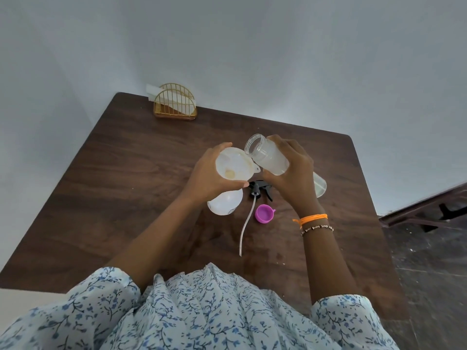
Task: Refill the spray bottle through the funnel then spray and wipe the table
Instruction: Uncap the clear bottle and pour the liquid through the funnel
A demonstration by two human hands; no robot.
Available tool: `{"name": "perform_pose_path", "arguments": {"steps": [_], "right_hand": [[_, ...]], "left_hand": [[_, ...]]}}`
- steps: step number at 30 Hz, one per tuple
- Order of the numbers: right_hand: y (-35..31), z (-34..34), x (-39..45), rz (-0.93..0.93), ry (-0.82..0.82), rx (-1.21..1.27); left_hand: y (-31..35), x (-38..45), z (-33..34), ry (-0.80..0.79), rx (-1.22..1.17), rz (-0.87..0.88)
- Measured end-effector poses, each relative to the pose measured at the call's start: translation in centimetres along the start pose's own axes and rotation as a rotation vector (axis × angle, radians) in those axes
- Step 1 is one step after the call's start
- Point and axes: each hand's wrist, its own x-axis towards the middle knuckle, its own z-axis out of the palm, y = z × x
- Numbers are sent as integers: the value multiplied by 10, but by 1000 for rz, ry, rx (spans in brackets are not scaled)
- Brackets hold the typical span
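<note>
Funnel (233,164) left of tilted jar (267,157); trigger head (257,189) and cap (264,213) on bench (126,185) nearer; rack (174,103) at far edge.

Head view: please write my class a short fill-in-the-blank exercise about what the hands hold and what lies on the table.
1. The left hand holds a white ____ over the spray bottle.
2. The right hand tilts a clear ____ toward it.
3. The cap lying on the table is ____ in colour.
4. The black trigger head lies ____ the bottle, its tube trailing.

Missing words: funnel; jar; purple; off
</note>
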Motion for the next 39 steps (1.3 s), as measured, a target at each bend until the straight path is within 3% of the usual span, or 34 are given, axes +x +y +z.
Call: {"name": "perform_pose_path", "arguments": {"steps": [39], "right_hand": [[-7, 2, 5, -60, -123, -69]], "left_hand": [[-3, 0, 2, 2, 40, 5]]}}
